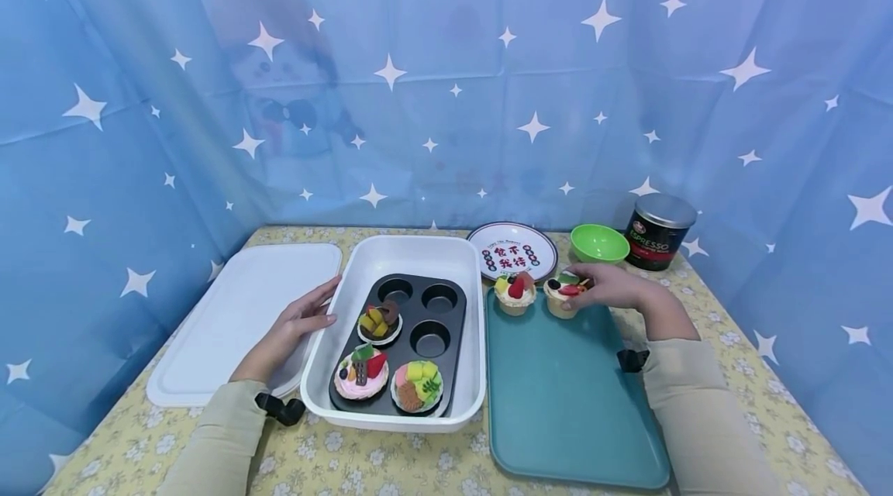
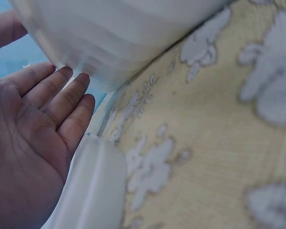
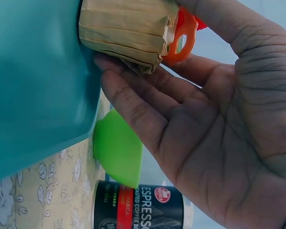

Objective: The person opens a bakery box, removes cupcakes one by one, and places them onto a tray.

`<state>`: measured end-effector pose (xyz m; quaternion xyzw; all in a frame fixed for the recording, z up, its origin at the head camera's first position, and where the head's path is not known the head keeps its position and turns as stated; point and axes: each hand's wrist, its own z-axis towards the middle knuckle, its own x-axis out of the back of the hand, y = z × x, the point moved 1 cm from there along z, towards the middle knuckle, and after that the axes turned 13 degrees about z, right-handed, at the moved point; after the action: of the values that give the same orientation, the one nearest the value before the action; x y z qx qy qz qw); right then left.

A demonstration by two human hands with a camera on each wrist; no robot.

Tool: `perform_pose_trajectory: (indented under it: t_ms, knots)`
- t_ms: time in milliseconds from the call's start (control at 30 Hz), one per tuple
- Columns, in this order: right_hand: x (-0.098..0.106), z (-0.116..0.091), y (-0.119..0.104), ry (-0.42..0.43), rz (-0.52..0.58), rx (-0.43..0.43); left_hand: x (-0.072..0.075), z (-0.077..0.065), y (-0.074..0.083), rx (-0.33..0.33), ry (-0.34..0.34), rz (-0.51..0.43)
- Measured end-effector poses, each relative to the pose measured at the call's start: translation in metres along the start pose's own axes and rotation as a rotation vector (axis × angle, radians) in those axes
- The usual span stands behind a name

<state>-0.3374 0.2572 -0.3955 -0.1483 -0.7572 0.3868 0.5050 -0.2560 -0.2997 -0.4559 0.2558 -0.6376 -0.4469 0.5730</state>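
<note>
My right hand grips a fruit-topped cupcake at the far end of the teal tray, thumb on one side and fingers round the other. Just left of it stands a second cupcake with a strawberry on top. My left hand has its fingers extended, fingertips at the outer wall of the white bin. Inside that bin lies a dark muffin pan. It carries a chocolate tart, a pink-cream tart and a mixed-fruit tart; its other cups are bare.
A white lid-like board lies left of the bin. Behind the teal tray are a plate with red characters, a green bowl and an espresso can. Blue star-printed curtain surrounds the flowered tablecloth.
</note>
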Motion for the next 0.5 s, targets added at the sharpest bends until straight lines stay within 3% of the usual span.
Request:
perform_pose_trajectory:
  t_ms: [500]
  knots:
    - [0.0024, -0.0019, 0.0034, -0.013, 0.011, 0.004, 0.0007, -0.0003, -0.0025, -0.016, -0.006, -0.03]
